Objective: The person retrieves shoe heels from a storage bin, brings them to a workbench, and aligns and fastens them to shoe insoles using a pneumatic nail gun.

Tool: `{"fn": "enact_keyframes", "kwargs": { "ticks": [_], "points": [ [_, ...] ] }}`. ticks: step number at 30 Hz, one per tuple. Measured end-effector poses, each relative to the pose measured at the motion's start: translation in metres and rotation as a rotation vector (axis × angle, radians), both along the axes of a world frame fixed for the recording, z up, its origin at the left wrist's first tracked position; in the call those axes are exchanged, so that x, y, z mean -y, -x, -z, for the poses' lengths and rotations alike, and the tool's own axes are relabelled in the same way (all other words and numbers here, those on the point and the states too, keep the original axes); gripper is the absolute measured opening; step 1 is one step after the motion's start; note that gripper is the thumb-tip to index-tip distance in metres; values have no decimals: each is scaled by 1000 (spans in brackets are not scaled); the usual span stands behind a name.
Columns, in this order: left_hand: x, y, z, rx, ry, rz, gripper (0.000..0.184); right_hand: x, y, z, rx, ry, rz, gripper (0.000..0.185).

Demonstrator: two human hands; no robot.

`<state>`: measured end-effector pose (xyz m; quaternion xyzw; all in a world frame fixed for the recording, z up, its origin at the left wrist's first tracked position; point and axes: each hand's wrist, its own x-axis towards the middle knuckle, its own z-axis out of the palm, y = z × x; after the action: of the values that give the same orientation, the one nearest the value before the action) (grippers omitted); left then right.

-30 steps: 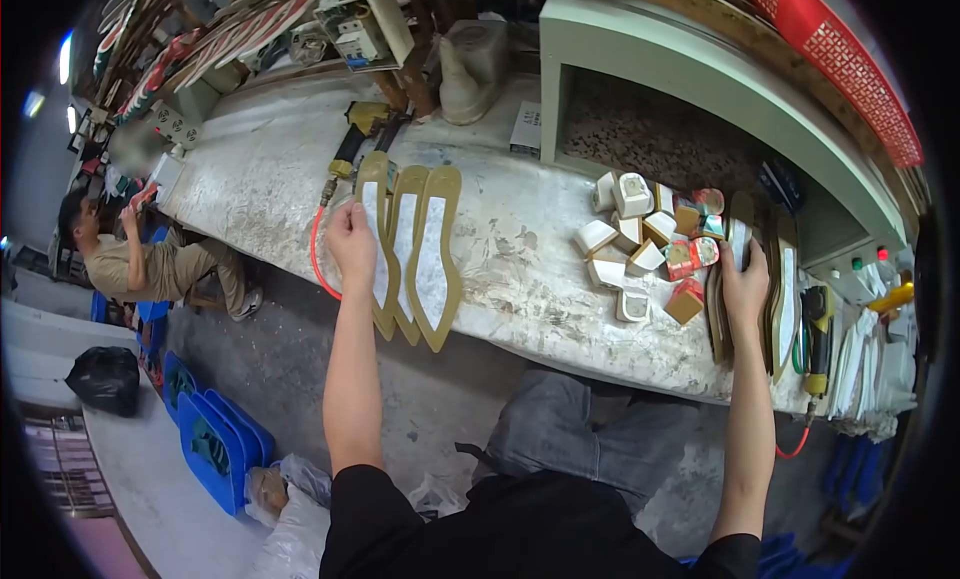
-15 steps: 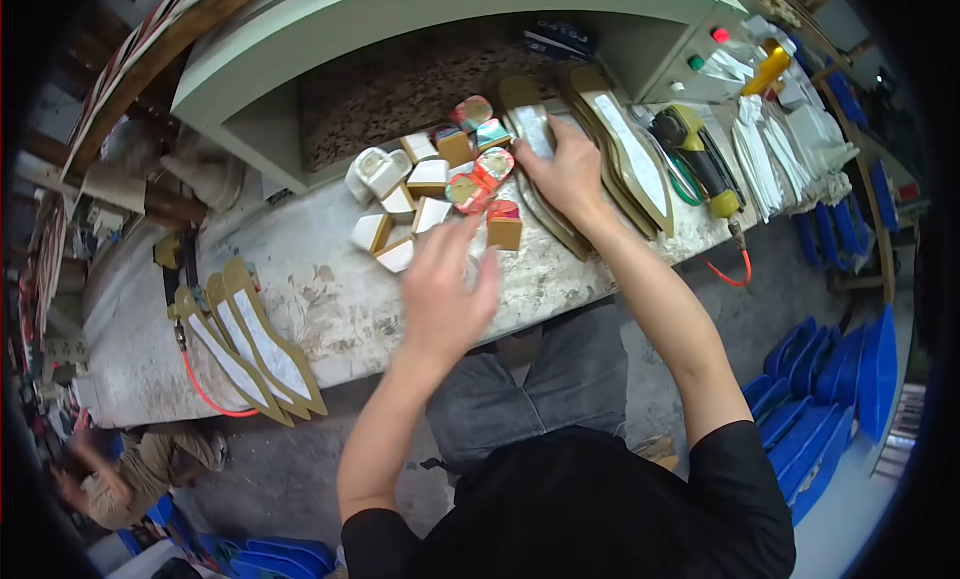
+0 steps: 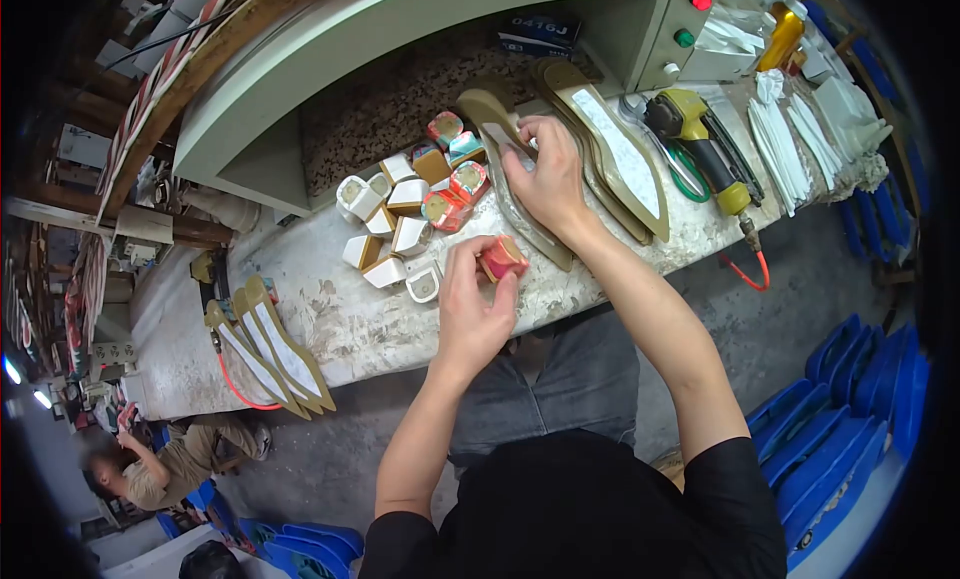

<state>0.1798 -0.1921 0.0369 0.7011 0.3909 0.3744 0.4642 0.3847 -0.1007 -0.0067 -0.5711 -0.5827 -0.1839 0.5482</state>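
Between the thumb and fingers of my left hand [image 3: 472, 304] is a red shoe heel [image 3: 503, 258], held above the front part of the bench. My right hand [image 3: 548, 174] is closed over the edges of a shoe insole [image 3: 484, 107], olive with a pale strip, whose lower part the hand partly hides. Left of the hands lies a cluster of block heels, some white, such as this white heel [image 3: 408, 196], others patterned red, like this patterned heel [image 3: 445, 210]. Just right of my right hand is a stack of insoles [image 3: 618, 144].
A yellow-black air nail gun [image 3: 700, 139] with a red hose and green-handled scissors [image 3: 690, 182] lie to the right, near white strips [image 3: 778, 149]. More insoles [image 3: 270, 344] lie at left. A machine housing [image 3: 400, 39] overhangs the back. Another person [image 3: 165, 469] sits at lower left.
My left hand has picked up the red heel and drawn it toward me. My right hand stays at the insole, its fingers more curled. The camera view has shifted slightly.
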Motion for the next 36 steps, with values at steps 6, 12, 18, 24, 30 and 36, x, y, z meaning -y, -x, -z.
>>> {"fn": "enact_keyframes", "kwargs": {
  "ticks": [6, 12, 18, 24, 30, 36],
  "points": [
    [-3, 21, 30, -35, 384, 130, 44, 53, -1, -50, -705, 421, -407, 23],
    [16, 15, 32, -148, 30, -1, 49, 157, -15, -125, -937, 633, -586, 13],
    [26, 6, 32, -227, -63, -79, 52, 206, -2, -94, -990, 983, -616, 12],
    [27, 32, 45, 78, 125, -19, 50, 196, 16, -73, -939, 1165, -581, 12],
    [21, 39, 34, 327, 476, -28, 38, 179, 27, -70, -737, 1303, -463, 15],
    [27, 30, 33, 329, 404, -110, 27, 177, 31, -79, -704, 1345, -414, 19]
  ]
}}
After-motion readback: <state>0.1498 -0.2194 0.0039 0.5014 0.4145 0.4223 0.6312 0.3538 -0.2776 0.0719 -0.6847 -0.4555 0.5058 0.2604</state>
